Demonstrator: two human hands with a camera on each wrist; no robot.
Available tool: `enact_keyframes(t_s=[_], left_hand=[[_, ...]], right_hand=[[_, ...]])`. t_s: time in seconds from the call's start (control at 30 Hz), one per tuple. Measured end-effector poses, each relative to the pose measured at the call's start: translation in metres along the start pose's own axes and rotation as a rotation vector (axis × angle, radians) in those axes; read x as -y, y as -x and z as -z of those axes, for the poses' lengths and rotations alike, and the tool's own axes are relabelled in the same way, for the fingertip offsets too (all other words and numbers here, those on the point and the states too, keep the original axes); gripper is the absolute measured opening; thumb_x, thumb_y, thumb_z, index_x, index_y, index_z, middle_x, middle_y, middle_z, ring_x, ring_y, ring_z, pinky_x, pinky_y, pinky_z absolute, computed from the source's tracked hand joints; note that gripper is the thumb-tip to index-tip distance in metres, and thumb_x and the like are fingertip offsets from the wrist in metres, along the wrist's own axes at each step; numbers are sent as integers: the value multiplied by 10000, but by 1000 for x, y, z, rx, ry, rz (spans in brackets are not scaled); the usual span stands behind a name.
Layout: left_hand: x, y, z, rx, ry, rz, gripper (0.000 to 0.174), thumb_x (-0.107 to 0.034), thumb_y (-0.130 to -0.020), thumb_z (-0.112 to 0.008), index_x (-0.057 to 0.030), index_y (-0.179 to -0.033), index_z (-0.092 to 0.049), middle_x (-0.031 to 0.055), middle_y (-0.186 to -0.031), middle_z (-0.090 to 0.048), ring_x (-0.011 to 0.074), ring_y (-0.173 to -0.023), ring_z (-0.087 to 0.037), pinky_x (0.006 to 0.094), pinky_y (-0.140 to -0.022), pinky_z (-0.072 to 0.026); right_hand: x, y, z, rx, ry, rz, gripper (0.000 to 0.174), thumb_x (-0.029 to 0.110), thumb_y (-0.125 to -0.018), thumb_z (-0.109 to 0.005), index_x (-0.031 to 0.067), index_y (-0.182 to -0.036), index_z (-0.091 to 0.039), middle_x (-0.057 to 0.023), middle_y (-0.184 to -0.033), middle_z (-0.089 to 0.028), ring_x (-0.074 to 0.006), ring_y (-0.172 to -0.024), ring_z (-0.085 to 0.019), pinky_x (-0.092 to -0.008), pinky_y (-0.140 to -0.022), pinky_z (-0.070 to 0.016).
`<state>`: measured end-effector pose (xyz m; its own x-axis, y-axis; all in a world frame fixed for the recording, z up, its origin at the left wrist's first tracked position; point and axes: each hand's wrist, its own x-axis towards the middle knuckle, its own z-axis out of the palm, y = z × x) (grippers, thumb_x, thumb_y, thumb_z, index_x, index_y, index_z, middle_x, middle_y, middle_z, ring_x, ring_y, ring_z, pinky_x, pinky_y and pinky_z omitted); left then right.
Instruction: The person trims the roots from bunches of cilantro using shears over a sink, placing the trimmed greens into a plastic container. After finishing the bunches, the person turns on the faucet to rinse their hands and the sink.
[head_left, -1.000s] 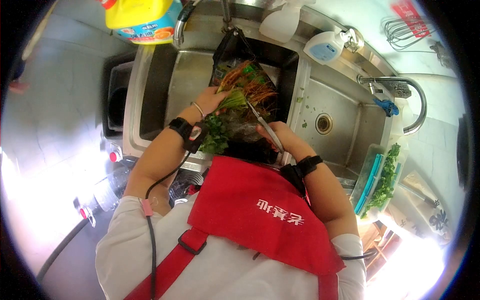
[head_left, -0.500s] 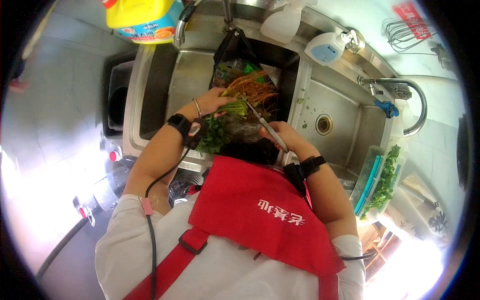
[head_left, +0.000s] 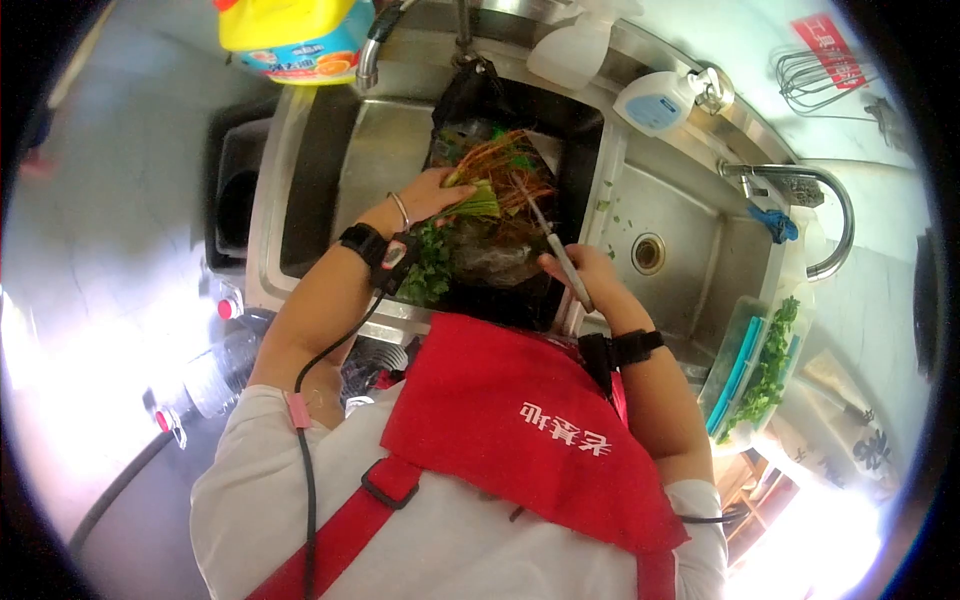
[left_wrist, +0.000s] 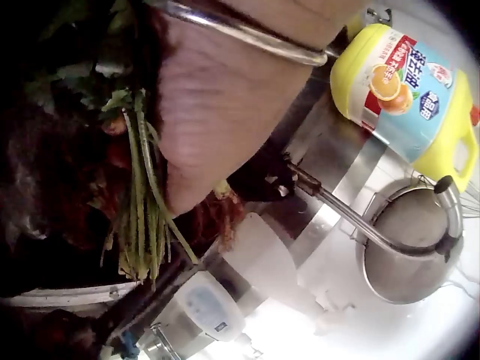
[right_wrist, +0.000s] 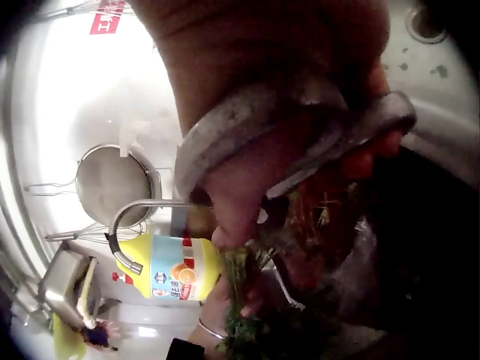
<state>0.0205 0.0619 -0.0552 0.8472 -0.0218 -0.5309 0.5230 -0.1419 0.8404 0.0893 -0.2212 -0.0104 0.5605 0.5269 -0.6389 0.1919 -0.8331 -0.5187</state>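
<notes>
Over the left basin, the left hand (head_left: 424, 197) grips a bunch of green stems (head_left: 478, 203), its leaves (head_left: 428, 262) hanging toward the person. In the left wrist view the cut-looking ends of the stems (left_wrist: 150, 247) stick out beyond the hand (left_wrist: 225, 112). The right hand (head_left: 588, 272) holds scissors (head_left: 562, 258) by the handles, blades pointing at reddish-brown roots (head_left: 500, 160) beyond the stems. The right wrist view shows its thumb through one handle loop (right_wrist: 225, 127). Roots lie on a dark bag (head_left: 470, 95) in the basin.
The right basin (head_left: 660, 190) has green bits near its drain. A faucet (head_left: 845, 215) arches at the right. Behind stand a yellow jug (head_left: 290, 30) and a white bottle (head_left: 652, 103). A container with greens (head_left: 770, 370) sits at the right.
The stems in the left hand now stand apart from the roots, which lie beyond them. The right hand and scissors have moved slightly right and toward the person.
</notes>
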Motion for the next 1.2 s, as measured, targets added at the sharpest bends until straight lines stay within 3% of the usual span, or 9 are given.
enact_keyframes(t_s=[0.1, 0.2, 0.27, 0.37, 0.67, 0.73, 0.93, 1.1, 1.2], left_hand=[[-7, 5, 0, 6, -62, 39, 418, -334, -865, -593, 33, -1058, -544, 45, -622, -552, 95, -455, -475, 256, -443, -393], [-47, 26, -10, 60, -96, 64, 359, -292, -865, -599, 8, -1055, -552, 41, -634, -556, 99, -460, -479, 257, -446, -394], [-47, 25, -19, 108, -60, 18, 329, -269, -868, -596, -2, -1055, -553, 37, -633, -554, 100, -464, -479, 257, -445, -393], [-44, 21, -26, 217, -3, -65, 290, -233, -870, -593, -16, -1058, -552, 32, -638, -551, 101, -474, -482, 256, -448, -392], [-34, 17, -24, 380, 80, -113, 303, -197, -865, -604, -22, -1099, -526, 39, -710, -600, 101, -519, -524, 255, -486, -435], [-36, 16, -22, 352, -2, -283, 353, -254, -845, -625, 8, -1064, -537, 67, -779, -590, 115, -629, -547, 243, -564, -449], [-31, 11, -18, 503, 321, -104, 298, -201, -885, -512, 26, -1076, -530, 86, -869, -605, 124, -704, -556, 260, -638, -466], [-23, 5, -20, 482, 354, -145, 259, -113, -864, -457, 7, -1077, -541, 65, -856, -614, 120, -685, -558, 246, -618, -467], [-21, 4, -22, 420, 291, -190, 258, -95, -856, -455, 5, -1077, -541, 59, -852, -610, 117, -682, -551, 244, -615, -465]], right_hand=[[16, 8, 10, -117, -172, -59, 430, 427, -748, -709, 15, -829, -615, -75, -650, -588, -183, -609, -566, -330, -571, -442], [44, 5, 19, -311, -339, 84, 356, 321, -726, -740, 22, -845, -588, -71, -727, -596, -149, -696, -555, -305, -633, -444], [72, 4, 29, -249, -525, 106, 482, 281, -695, -767, -7, -1033, -581, -149, -920, -646, -240, -843, -602, -339, -767, -458], [62, -31, 9, -329, -518, 154, 481, 217, -693, -764, -3, -1069, -561, -133, -976, -641, -237, -885, -600, -323, -794, -454], [51, -51, -10, -429, -669, 261, 479, 161, -689, -763, -17, -1075, -541, -130, -998, -635, -231, -914, -600, -323, -821, -453], [65, -36, 1, -456, -619, 203, 488, 154, -690, -768, -19, -1083, -535, -127, -992, -635, -226, -906, -599, -321, -816, -453], [55, -43, 0, -545, -712, 228, 505, 147, -694, -788, -21, -1087, -518, -113, -967, -634, -201, -870, -586, -313, -784, -459], [63, -35, 7, -546, -803, 202, 488, 195, -708, -785, -20, -1061, -526, -124, -953, -631, -209, -853, -585, -321, -767, -461], [66, -30, 9, -514, -509, 44, 452, 233, -739, -756, -14, -1048, -536, -138, -947, -630, -228, -853, -592, -335, -759, -462]])
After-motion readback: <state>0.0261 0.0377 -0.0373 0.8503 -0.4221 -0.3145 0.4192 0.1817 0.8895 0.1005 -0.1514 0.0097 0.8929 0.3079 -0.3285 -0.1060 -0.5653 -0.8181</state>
